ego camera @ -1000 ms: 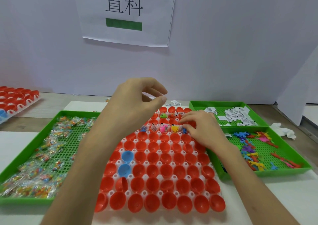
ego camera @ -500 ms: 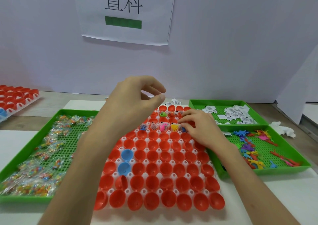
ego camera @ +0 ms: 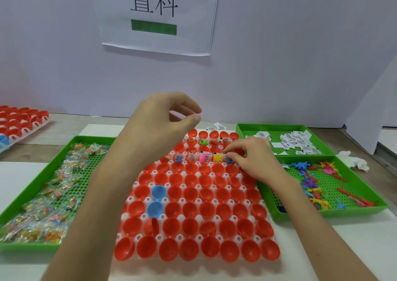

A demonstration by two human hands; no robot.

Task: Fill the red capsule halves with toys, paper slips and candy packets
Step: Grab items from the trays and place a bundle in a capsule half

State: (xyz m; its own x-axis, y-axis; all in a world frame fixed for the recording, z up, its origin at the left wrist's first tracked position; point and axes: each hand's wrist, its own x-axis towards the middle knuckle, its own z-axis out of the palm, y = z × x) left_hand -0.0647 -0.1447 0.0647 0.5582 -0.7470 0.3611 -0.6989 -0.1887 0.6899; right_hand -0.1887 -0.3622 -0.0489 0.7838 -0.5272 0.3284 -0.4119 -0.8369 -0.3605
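Your left hand [ego camera: 163, 130] raised over red capsule halves [ego camera: 206, 212]; grip curled, thumb tip at forefinger. Whether it pinches anything: cannot tell. Your right hand [ego camera: 255, 160] low at far rows, grip pinched on blue toy [ego camera: 229, 161] sitting in one half. Halves beside it hold toys and slips. On tabletop left, candy packets [ego camera: 43, 197] in green tray [ego camera: 71, 143]; at right, paper slips [ego camera: 296, 144], loose toys [ego camera: 311, 182].
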